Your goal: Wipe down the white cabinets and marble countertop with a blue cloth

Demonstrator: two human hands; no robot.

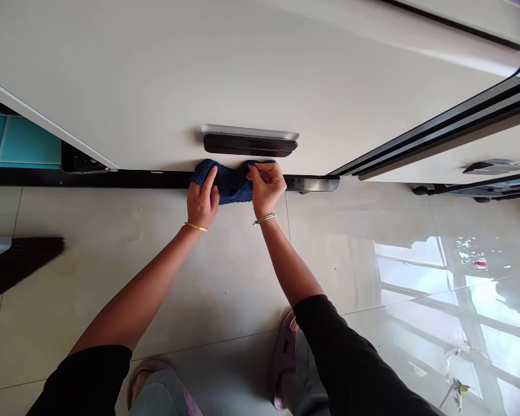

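A dark blue cloth (234, 193) lies bunched against the lower edge of a white panel (156, 75), just under its dark handle (249, 144). My left hand (201, 202) has hold of the cloth's left end, with the index finger and thumb showing on top of it. At the other end, my right hand (267, 186) pinches the cloth between thumb and fingertips, the remaining fingers curled. Part of the cloth sags between the two hands. The fingers underneath it are hidden.
A black strip (91, 178) runs along the panel's base above the tiled floor (225, 271). A broom head (26, 260) is at the left. My feet in pinkish clogs (286, 352) stand below. Further right is another panel with a metallic handle (494, 167).
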